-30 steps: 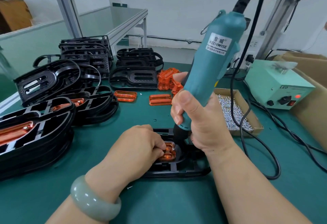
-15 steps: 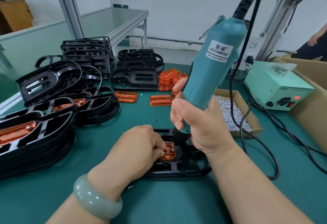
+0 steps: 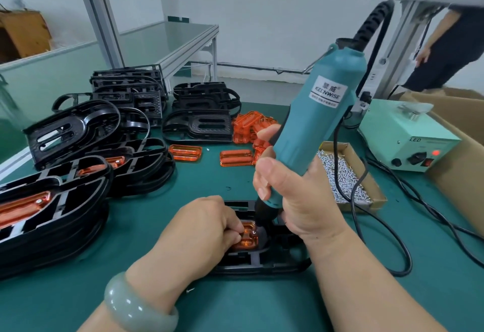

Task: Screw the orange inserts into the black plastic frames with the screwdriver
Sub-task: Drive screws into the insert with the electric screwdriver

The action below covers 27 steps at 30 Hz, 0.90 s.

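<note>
— At the near middle of the green mat [image 3: 262, 310], item status?
— The orange insert [image 3: 246, 238] sits in the black frame [image 3: 264, 263], which lies flat on the mat. The screwdriver [image 3: 314, 127] has its tip on a screw [image 3: 253, 232] at the insert's right end.
— Hands?
— The left hand [image 3: 207, 229] has curled fingers pinching the insert's left edge. The right hand [image 3: 296, 200] is clenched round the screwdriver, which tilts rightward.
— Surroundings?
— A box of screws [image 3: 366, 200] lies just right of the tool, loose inserts [image 3: 248, 124] behind, stacked frames [image 3: 52, 227] at left.
</note>
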Motion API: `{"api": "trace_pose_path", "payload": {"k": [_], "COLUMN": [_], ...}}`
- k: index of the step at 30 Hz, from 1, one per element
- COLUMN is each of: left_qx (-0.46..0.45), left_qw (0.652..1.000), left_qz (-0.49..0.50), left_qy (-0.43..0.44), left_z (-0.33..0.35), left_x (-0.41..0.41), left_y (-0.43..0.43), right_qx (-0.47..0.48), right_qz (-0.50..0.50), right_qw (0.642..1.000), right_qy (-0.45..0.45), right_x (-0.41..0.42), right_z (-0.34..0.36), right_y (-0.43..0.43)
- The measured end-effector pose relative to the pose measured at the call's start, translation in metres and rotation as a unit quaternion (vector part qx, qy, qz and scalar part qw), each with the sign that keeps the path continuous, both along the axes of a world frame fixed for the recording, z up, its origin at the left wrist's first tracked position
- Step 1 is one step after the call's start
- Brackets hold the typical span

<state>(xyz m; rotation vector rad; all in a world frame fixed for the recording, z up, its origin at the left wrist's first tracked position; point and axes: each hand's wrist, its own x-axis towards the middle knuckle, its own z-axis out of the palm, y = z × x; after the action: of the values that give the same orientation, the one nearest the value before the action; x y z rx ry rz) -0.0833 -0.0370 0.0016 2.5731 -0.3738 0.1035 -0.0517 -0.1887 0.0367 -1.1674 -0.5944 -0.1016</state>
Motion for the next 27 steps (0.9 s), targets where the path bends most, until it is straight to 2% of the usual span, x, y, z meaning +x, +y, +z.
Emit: {"api": "trace_pose_path", "payload": {"k": [5,10,18,27], "left_qx": [-0.002,0.013,0.02,0.074], "left_qw": [1.0,1.0,1.0,0.997], "left_qz": [0.006,-0.01,-0.017,-0.028], "left_qy": [0.002,0.007,0.005,0.017], "left_z": [-0.001,0.001,0.004,0.007], "left_x": [-0.001,-0.001,0.0,0.001], "left_y": [0.0,0.001,-0.001,-0.005], "right_qx": [0.018,0.116,0.164,0.177], "right_qz": [0.009,0.015,-0.059,-0.131], "right_qw": [1.0,0.993,0.983,0.973], "right_qy": [-0.011,-0.032,0.05,0.075], "right_x": [-0.001,-0.002,-0.003,0.004], "right_z": [0.003,0.012,0.006,0.007], "right_y": [0.002,-0.006,-0.024,-0.042]}}
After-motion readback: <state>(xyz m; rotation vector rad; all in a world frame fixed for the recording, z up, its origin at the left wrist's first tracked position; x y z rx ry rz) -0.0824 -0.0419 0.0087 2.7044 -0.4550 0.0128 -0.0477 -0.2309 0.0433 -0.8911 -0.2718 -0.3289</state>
